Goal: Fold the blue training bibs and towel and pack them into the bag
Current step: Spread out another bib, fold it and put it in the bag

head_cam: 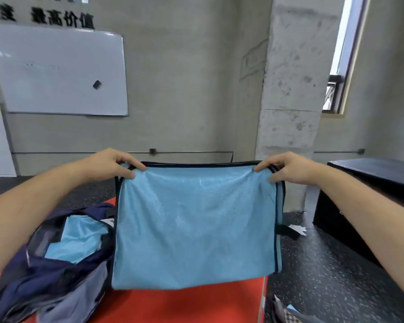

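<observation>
Blue mesh, edged in dark trim, hangs folded in front of the person: the bib point(196, 224) is held up by its top corners, its lower edge just over the red mat point(184, 304). The left hand point(110, 165) pinches the top left corner between thumb and fingers, and the right hand point(287, 169) pinches the top right corner likewise. To the left, the navy bag point(51, 276) lies open on the mat with light blue fabric point(75, 241) inside. A black box point(369, 206) stands at right on the dark speckled floor point(324, 276).
</observation>
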